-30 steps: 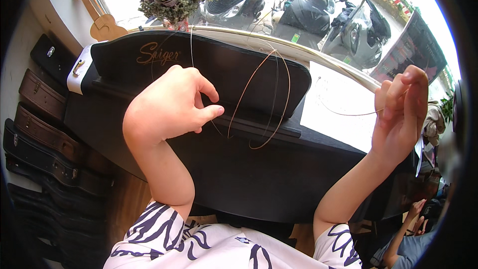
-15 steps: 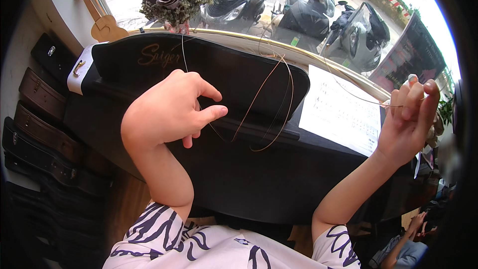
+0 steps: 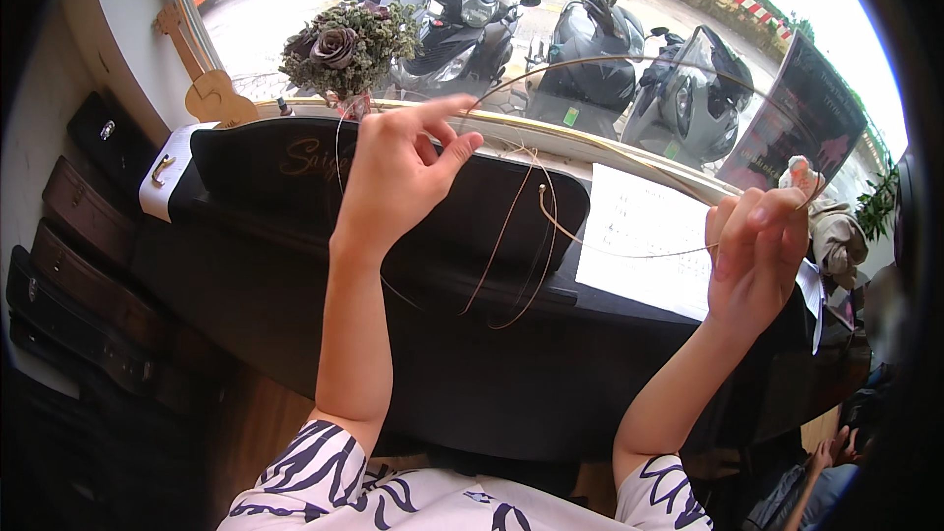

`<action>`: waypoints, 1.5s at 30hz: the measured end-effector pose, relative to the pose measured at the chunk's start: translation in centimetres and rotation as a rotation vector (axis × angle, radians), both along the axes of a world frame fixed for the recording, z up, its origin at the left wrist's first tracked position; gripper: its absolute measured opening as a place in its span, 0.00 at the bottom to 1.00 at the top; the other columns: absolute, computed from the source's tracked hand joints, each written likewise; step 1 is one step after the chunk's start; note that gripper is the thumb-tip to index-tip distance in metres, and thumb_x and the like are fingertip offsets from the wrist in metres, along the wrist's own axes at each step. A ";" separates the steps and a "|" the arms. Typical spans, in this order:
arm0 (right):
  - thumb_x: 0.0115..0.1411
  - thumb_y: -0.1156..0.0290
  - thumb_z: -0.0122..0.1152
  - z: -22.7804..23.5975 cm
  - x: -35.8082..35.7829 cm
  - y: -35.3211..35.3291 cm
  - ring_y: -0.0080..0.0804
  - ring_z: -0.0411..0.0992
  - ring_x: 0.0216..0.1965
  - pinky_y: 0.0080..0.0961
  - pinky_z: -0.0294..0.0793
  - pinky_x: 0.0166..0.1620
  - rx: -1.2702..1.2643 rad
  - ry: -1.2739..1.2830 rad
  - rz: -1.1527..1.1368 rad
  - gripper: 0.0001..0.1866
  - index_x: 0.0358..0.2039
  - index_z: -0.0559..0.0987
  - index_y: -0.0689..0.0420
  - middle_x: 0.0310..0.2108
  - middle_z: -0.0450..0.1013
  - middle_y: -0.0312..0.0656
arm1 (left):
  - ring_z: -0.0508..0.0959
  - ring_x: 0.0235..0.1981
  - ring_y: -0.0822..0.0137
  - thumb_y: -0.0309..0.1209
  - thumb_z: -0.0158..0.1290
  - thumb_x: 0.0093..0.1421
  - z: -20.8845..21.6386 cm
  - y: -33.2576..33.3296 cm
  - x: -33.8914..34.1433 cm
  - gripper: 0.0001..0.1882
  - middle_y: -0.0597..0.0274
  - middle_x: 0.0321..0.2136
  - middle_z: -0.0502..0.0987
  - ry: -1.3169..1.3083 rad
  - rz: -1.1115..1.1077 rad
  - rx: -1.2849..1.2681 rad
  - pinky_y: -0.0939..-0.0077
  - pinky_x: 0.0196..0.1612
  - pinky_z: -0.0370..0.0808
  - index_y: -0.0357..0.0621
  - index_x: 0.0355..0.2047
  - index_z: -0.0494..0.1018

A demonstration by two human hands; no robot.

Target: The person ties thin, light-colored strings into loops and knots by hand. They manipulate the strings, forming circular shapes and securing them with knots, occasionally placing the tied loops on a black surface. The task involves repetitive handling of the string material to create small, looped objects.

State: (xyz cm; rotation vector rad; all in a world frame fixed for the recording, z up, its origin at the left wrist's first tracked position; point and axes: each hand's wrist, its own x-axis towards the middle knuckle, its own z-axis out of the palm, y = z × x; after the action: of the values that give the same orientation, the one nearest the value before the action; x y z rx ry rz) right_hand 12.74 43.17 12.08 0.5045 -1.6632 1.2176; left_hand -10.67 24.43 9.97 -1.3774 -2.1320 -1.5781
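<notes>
My right hand (image 3: 752, 251) is closed, its fingers curled and pinching a bronze-coloured guitar string (image 3: 634, 59). The string arcs up in front of the window towards my left hand, and a lower stretch ends in a small ball-like tip. My left hand (image 3: 403, 167) is raised with index finger and thumb stretched apart, the other fingers curled. The arc's far end passes by that index fingertip; I see no clear grip on it. More thin strings (image 3: 503, 236) hang in loops in front of a black curved panel (image 3: 265, 172); one loop passes behind my left wrist.
A black desk (image 3: 462, 383) lies under my arms, with a printed white sheet (image 3: 639, 241) at right. Dried flowers (image 3: 344, 49) and a small wooden guitar shape (image 3: 221, 98) stand by the window. Instrument cases (image 3: 84, 256) line the left; another person's hands (image 3: 836, 447) show lower right.
My left hand has risen and swung right, its index finger now stretched out. My right hand has come lower and inward, and the string now bows in a high arc. The view has tilted up.
</notes>
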 end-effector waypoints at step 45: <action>0.65 0.85 0.44 0.7 10.9 6.5 0.23 0.55 0.24 0.20 0.57 0.31 -0.439 0.539 0.190 0.03 0.36 0.67 0.66 0.24 0.58 0.38 | 0.75 0.11 0.71 0.29 0.56 0.63 -2.4 1.8 -2.4 0.10 0.56 0.18 0.79 0.114 0.228 0.003 0.74 0.17 0.68 0.33 0.29 0.78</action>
State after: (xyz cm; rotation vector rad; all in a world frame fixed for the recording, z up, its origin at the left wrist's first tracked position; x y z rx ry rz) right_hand 23.67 49.63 12.74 0.6514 -0.8787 1.3854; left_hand -13.05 26.21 7.62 -1.1461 -2.1307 -1.3832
